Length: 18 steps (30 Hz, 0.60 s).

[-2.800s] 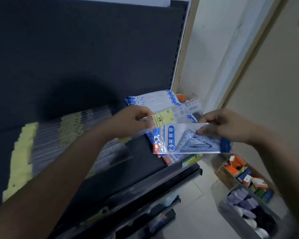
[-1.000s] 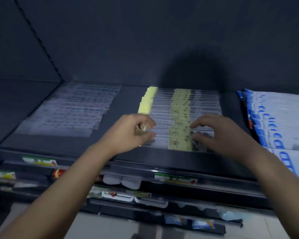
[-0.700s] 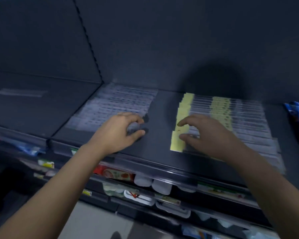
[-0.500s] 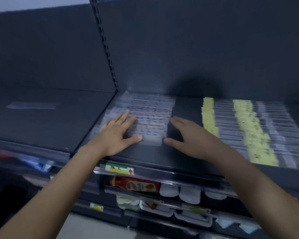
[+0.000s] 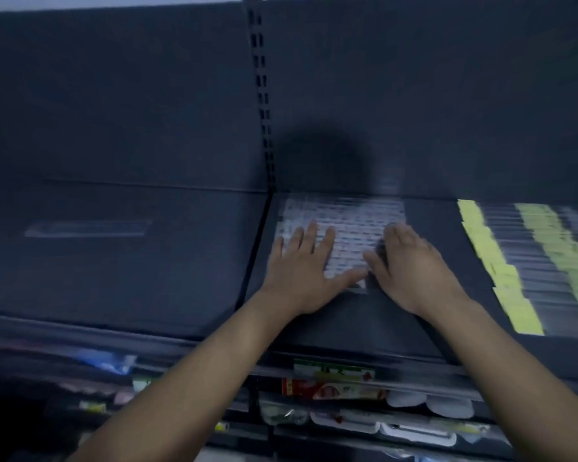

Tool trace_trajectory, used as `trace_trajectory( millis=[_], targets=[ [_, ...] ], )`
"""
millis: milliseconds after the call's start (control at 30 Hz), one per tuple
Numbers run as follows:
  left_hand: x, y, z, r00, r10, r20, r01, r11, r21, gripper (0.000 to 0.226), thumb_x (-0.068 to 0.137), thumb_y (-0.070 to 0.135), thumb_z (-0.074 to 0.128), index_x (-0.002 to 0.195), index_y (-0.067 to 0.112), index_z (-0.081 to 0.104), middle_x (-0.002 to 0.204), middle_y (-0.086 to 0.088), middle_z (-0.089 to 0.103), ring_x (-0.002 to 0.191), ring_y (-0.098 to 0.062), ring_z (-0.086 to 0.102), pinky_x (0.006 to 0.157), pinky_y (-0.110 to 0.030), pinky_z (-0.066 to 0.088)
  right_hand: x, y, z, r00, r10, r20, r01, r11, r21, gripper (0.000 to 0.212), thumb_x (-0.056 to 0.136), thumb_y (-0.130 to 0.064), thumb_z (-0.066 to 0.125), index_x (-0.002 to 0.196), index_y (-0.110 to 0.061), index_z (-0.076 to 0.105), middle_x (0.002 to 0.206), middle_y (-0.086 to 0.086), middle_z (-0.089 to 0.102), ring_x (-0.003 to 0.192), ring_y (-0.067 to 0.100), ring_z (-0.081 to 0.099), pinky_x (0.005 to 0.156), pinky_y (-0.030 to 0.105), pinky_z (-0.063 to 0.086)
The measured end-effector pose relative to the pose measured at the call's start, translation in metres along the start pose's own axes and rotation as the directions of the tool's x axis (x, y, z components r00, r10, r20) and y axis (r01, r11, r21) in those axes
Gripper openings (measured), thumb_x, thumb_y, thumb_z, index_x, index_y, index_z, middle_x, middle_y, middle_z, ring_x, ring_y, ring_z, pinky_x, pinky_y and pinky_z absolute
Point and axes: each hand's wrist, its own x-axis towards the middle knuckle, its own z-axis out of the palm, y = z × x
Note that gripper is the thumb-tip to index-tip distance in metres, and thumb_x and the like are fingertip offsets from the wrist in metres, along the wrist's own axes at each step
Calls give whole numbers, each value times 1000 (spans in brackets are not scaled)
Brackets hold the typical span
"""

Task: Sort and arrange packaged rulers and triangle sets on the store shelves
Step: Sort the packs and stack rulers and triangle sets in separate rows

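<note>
Two hands lie on one stack. Your left hand [image 5: 301, 271] rests flat on the left half of the clear-packed rulers [image 5: 351, 225], fingers straight and spread, thumb stretched out toward the other hand. Your right hand [image 5: 411, 271] lies on the right half, fingers laid forward and close together, thumb pointing inward. Motion blur hides whether its fingertips bend over the stack's far side. Both hands lie loose on the packs rather than gripping them, and the two thumbs nearly meet over the stack's near edge.

The stack sits just right of the foot of the slotted upright [image 5: 262, 95] and reaches back to the rear panel [image 5: 447, 95]. Further right of the upright, across a strip of bare shelf [image 5: 364, 321], a row of yellow-labelled rulers [image 5: 531, 261] overlaps like tiles from back to front, well apart from your hands. Left of the upright, a single clear ruler [image 5: 87, 227] lies flat on the neighbouring shelf bay [image 5: 114, 278], its length running side to side.

Shelf and panel are dark, almost black, in dim light. A round shadow [image 5: 327, 161] falls on the panel just right of the upright. Below the upright the lower shelves show a green price label [image 5: 334, 370], a red package [image 5: 331, 388] and white trays [image 5: 414, 431], all blurred.
</note>
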Motion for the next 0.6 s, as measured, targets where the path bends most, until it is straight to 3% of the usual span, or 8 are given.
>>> trace_trajectory(
  millis=[67,133,233,333,433,600],
  targets=[
    [-5,-16,-14,993,-3,-120,2,1000,-10,95,76,85,14,153,29,5,161,-1,1,147,-18,0,117,-44,0,9,-15,0,995,-80,-59,79,997,-16,65,99,-47,24,149,-8,16,158,10,15,145,24,14,117,37,12],
    [-10,-42,-30,981,-20,-193,26,999,32,95,77,84,16,151,25,17,161,-1,9,147,-18,6,116,-39,5,21,-38,-2,987,-139,-84,141,990,25,61,98,-45,25,149,-11,19,157,8,18,144,24,16,116,38,12],
    [-24,-101,-52,976,-51,-213,85,984,156,92,80,81,16,150,22,23,160,0,13,147,-17,10,116,-35,8,34,-81,-2,973,-205,-107,211,977,41,59,97,-44,30,146,-10,25,154,10,26,141,24,24,116,37,19],
    [-47,-177,-70,962,-119,-245,160,974,157,81,86,73,22,147,22,31,158,0,22,145,-17,18,116,-36,14,42,-130,5,957,-268,-107,275,960,52,61,97,-46,31,147,-12,24,154,9,26,141,24,25,115,36,21],
    [-67,-257,-85,957,-168,-238,208,966,155,69,90,65,27,145,24,36,156,2,29,143,-17,26,114,-38,19,54,-192,17,948,-310,-78,315,946,73,62,97,-50,30,148,-15,22,158,6,18,144,23,18,116,37,18],
    [-85,-382,-112,988,-99,-115,114,984,139,53,93,51,43,140,26,44,151,2,38,137,-16,35,113,-34,21,84,-317,34,924,-382,-19,382,918,106,59,97,-50,32,146,-19,28,157,5,18,143,22,19,116,40,19]
  ],
)
